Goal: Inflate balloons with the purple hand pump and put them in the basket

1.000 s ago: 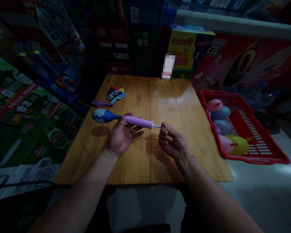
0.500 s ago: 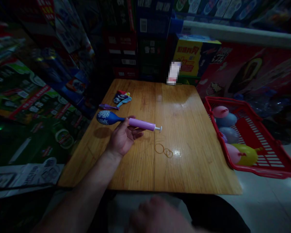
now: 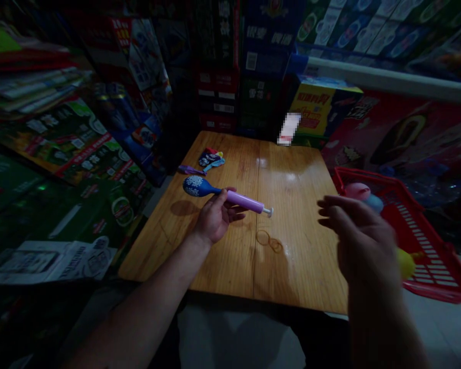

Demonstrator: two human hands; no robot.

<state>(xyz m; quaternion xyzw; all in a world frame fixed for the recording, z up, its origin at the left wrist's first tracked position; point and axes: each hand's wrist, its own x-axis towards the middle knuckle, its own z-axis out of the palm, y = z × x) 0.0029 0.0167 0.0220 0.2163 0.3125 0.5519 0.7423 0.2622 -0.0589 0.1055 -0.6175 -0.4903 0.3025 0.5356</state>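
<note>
My left hand (image 3: 215, 218) is wrapped around the front end of a purple balloon pump (image 3: 246, 201). Its white plunger handle (image 3: 269, 211) points right and sticks out a little. A dark blue balloon (image 3: 195, 186) with white flower print, partly inflated, sits on the pump's nozzle; its neck lies at my thumb and fingertips. My right hand (image 3: 363, 238) hovers over the table's right edge, fingers extended with nothing visible in them, and covers part of the red basket (image 3: 430, 210). Thin yellowish rubber bands (image 3: 275, 246) lie on the table below the pump.
Flat balloons (image 3: 212, 158) and a flat purple balloon (image 3: 192, 170) lie at the wooden table's (image 3: 230, 261) far left. Inside the basket are inflated pink (image 3: 356, 191), blue (image 3: 375, 204) and yellow (image 3: 407, 264) balloons. Stacked cartons (image 3: 218, 97) stand behind the table and on the left.
My right hand has risen from near my lap to the right side, in front of the basket. The view has shifted, while my left hand keeps its hold on the pump and balloon.
</note>
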